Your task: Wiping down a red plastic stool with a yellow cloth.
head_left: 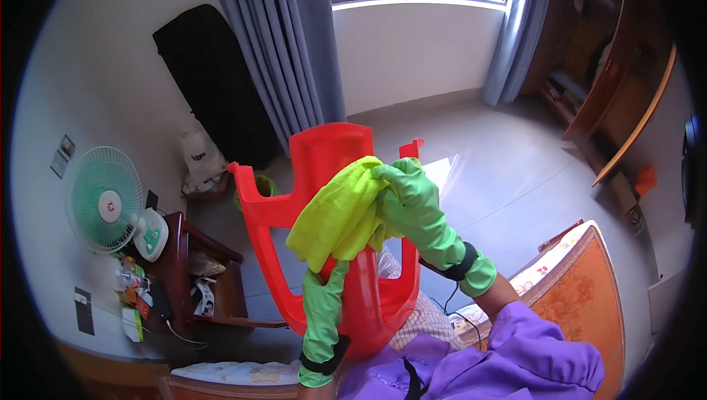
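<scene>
Directly in front of me is a red plastic chair [331, 146], tilted close to my body, with its open frame parts spreading left and right. My right hand [412, 197], in a green rubber glove, is closed on a bunched yellow-green cloth [335, 212] that drapes over the chair's middle. My left hand [335, 275], in the same kind of glove, reaches up against the chair under the hanging cloth. Its fingers are hidden by the cloth, so their grip does not show. Black straps circle both glove cuffs.
At left, a green fan [107, 190] stands by a dark wooden cabinet [221, 293] with an open compartment. Behind the chair are a green bin [265, 185] and a tall black case [217, 83]. A wooden bed end [582, 304] is at right; a wardrobe [589, 105] stands beyond.
</scene>
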A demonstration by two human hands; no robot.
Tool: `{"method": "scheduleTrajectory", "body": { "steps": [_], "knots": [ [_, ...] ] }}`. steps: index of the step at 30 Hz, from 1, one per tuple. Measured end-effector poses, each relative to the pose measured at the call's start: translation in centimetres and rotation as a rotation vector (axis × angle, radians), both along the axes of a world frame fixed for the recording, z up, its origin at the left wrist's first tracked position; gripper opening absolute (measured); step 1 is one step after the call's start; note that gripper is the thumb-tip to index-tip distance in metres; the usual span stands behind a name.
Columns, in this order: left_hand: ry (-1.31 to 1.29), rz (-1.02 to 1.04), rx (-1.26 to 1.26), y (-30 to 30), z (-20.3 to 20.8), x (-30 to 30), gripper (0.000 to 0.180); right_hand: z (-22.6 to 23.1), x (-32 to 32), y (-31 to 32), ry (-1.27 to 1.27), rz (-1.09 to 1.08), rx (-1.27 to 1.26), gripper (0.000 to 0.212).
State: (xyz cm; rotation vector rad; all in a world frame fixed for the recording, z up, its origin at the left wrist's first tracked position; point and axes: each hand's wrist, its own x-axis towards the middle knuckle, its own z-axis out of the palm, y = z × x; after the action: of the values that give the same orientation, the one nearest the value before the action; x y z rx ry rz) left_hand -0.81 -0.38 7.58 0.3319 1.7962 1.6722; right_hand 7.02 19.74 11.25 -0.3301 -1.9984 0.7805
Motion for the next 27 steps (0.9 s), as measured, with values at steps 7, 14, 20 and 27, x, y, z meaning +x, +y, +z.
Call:
{"method": "scheduleTrajectory", "body": {
  "steps": [7,14,20,27],
  "knots": [
    [0.045,0.012,0.091,0.7,0.7,-0.9,0.057,2.7,-2.7,2.3,0.403,0.243,-0.374,0.031],
    [-0.018,0.012,-0.016,1.2,1.6,-1.1,0.063,3.8,-6.6,3.4,-0.046,-0.109,0.379,0.02],
    [-0.004,0.094,0.094,1.0,-0.1,0.0,0.074,2.0,-6.2,2.1,-0.033,-0.146,0.322,0.021],
    [0.023,0.06,0.167,0.4,1.0,0.3,0.073,4.2,-5.2,1.0,-0.138,-0.093,0.228,0.016]
  ]
}}
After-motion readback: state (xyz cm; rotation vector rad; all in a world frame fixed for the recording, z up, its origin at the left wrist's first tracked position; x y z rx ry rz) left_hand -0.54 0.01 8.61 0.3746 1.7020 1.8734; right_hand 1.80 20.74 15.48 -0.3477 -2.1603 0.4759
